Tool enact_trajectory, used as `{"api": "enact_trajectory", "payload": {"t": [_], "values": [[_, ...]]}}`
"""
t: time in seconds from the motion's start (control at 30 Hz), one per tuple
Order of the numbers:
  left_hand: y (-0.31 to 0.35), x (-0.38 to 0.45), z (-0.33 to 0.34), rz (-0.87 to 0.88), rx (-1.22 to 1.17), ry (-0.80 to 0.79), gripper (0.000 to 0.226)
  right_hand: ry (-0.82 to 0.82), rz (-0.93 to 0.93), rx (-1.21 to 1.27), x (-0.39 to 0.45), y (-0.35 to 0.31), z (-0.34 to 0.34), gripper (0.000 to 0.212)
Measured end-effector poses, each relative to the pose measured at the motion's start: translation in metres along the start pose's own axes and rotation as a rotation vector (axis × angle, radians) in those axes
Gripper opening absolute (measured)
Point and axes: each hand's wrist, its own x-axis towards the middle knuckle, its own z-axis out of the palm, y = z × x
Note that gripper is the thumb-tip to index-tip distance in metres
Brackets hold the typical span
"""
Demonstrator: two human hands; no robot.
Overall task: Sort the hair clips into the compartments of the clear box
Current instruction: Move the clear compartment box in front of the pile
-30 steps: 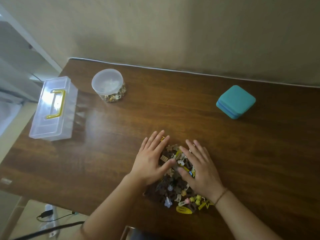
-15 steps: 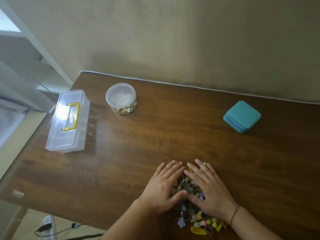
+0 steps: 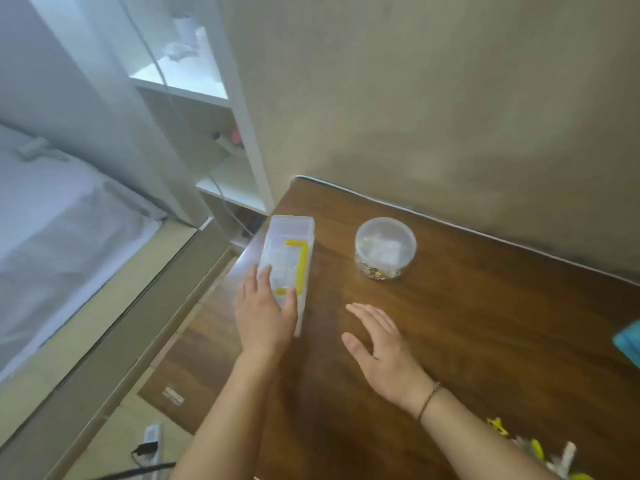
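The clear box (image 3: 291, 233) with a yellow handle (image 3: 302, 261) lies closed at the table's left edge. My left hand (image 3: 265, 317) lies over its near end, fingers and thumb on the lid. My right hand (image 3: 381, 344) is over the bare wood to the right of the box, fingers spread, holding nothing. Only an edge of the hair clip pile (image 3: 540, 452) shows at the bottom right, behind my right forearm; the clips are small and yellow, white and dark.
A round lidded tub (image 3: 385, 245) of small trinkets stands right of the box near the wall. A teal case (image 3: 628, 341) peeks in at the right edge. The wooden table (image 3: 485, 306) ends at the left, above the floor, a white shelf (image 3: 221, 98) and a bed (image 3: 52, 220).
Both hands have left the clip pile. My left hand reached across to the clear box and landed on it; my right hand followed leftward. The view swung left.
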Motion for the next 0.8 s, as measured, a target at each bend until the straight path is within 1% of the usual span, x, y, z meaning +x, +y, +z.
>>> {"api": "enact_trajectory", "payload": {"t": [0.03,0.1,0.17,0.23,0.3,0.33,0.4,0.43,0.5,0.6,0.67,0.73,0.77,0.8], "values": [[-0.01,0.005,-0.003,-0.056,-0.028,-0.071,0.063,-0.028,0.013,0.033,0.01,-0.009,0.009,0.056],[-0.021,0.007,-0.005,-0.107,-0.088,-0.177,0.071,-0.066,0.062,0.083,0.027,-0.022,0.021,0.052],[-0.023,0.0,-0.003,-0.084,-0.08,-0.19,0.08,-0.103,0.162,0.159,0.039,-0.026,0.029,0.054],[-0.017,-0.016,0.001,-0.07,-0.112,-0.164,0.084,-0.107,0.24,0.259,0.045,-0.026,0.031,0.055],[-0.008,-0.042,0.008,-0.039,-0.164,-0.153,0.083,-0.064,0.237,0.318,0.045,-0.022,0.03,0.049],[-0.004,-0.057,0.011,-0.012,-0.193,-0.169,0.082,-0.028,0.241,0.334,0.042,-0.017,0.028,0.042],[0.004,-0.089,0.016,0.023,-0.272,-0.238,0.085,0.052,0.288,0.35,0.033,-0.006,0.018,0.029],[0.009,-0.102,0.019,0.02,-0.317,-0.282,0.088,0.087,0.326,0.339,0.026,0.003,0.012,0.029],[0.02,-0.127,0.024,0.014,-0.395,-0.375,0.091,0.108,0.38,0.26,0.007,0.023,-0.002,0.035],[0.04,-0.154,0.038,0.063,-0.478,-0.533,0.088,0.123,0.341,0.103,-0.025,0.055,-0.03,0.033],[0.058,-0.161,0.05,0.119,-0.5,-0.665,0.089,0.174,0.332,-0.003,-0.04,0.069,-0.055,0.033],[0.081,-0.16,0.063,0.194,-0.509,-0.797,0.089,0.24,0.309,-0.144,-0.051,0.082,-0.081,0.041],[0.093,-0.158,0.072,0.244,-0.509,-0.846,0.089,0.237,0.293,-0.215,-0.055,0.088,-0.093,0.048],[0.104,-0.155,0.081,0.289,-0.507,-0.886,0.09,0.19,0.277,-0.296,-0.06,0.093,-0.104,0.057]]}}
